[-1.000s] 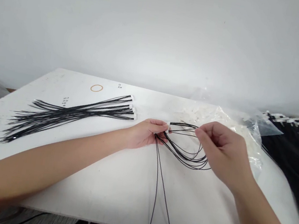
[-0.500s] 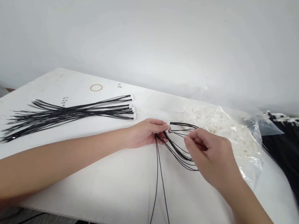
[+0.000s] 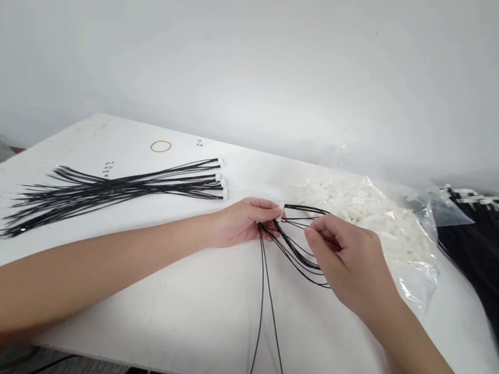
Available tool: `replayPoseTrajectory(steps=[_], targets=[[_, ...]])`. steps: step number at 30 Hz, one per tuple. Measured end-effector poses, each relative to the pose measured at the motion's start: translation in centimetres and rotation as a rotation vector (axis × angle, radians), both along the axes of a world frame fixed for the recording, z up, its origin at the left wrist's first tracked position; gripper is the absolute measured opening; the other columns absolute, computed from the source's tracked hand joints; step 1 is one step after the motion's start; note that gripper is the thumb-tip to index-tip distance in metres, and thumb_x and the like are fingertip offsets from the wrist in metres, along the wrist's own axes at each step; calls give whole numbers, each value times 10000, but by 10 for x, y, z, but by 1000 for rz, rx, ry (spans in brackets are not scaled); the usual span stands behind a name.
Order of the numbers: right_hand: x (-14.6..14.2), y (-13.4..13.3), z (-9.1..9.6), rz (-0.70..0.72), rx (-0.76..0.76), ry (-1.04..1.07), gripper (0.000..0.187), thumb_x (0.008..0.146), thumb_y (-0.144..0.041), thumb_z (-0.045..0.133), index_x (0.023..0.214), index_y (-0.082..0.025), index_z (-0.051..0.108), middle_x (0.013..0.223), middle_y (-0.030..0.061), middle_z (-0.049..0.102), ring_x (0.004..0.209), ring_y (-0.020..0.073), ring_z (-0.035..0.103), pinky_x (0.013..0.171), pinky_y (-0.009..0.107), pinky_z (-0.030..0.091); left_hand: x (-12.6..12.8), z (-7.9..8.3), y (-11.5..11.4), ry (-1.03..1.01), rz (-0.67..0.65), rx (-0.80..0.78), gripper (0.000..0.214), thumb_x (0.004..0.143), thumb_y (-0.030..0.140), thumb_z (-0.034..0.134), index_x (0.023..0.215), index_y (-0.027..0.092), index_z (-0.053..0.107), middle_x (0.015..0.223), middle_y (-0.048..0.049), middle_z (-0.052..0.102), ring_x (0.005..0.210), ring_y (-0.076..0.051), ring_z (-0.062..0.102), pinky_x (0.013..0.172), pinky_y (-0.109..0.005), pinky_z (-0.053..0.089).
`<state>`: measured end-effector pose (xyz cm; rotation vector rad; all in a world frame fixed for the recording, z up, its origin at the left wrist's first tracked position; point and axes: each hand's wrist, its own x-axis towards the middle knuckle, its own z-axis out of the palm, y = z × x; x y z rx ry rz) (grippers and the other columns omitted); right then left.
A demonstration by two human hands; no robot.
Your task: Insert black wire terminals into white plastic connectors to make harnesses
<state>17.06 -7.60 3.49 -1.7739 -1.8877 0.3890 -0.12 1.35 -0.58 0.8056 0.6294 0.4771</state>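
My left hand (image 3: 251,223) is closed around a small white connector (image 3: 280,212) and the ends of some black wires. Several black wires (image 3: 306,208) run from the connector toward the right, and others loop back below it. Two long loose wires (image 3: 261,312) hang from the left fingers down past the table's front edge. My right hand (image 3: 343,249) pinches a thin black wire just right of the connector; its far fingers are curled in. Whether that wire's tip sits inside the connector is too small to tell.
Finished-looking black wire bundles with white connectors (image 3: 129,185) lie at left. A rubber band (image 3: 161,146) rests behind them. A clear plastic bag of white connectors (image 3: 376,211) stands behind my right hand. More black wire bundles (image 3: 493,265) are piled at far right.
My right hand has shifted slightly left, closer to the connector, with the wire in its fingers. My left hand has stayed nearly still.
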Motion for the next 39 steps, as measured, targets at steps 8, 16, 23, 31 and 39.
replayPoseTrajectory(steps=[8,16,23,31,39], targets=[[-1,0,0,1,-1,-72,206,836,-319,448,669,-204,484,510,-55,455,446,68,354,422,198,268,0,-1,0,6,-9,14,134,747,226,612,795,100,611,690,-37,556,613,-97,562,576,-222,442],[-4,5,-18,14,314,-375,178,846,-307,446,764,-202,564,646,-40,567,487,59,412,425,194,196,0,2,-1,30,-13,6,104,741,204,619,759,103,603,662,-35,557,603,-101,561,577,-231,441],[-6,10,-27,83,514,-483,175,832,-264,485,707,-191,583,573,-56,535,464,52,369,430,200,205,0,2,-1,19,-14,0,95,737,193,623,732,105,587,652,-30,557,590,-95,553,575,-233,436],[-7,11,-28,109,576,-461,182,821,-229,503,661,-179,576,537,-57,504,462,51,356,437,201,219,1,2,-1,33,-8,7,97,735,193,624,731,101,592,654,-35,562,590,-97,551,574,-238,433],[-8,12,-29,116,591,-454,185,818,-220,508,648,-178,570,526,-58,489,466,53,346,444,201,231,1,2,-1,27,-5,14,93,733,189,624,739,99,602,692,-44,570,597,-95,547,573,-239,434]])
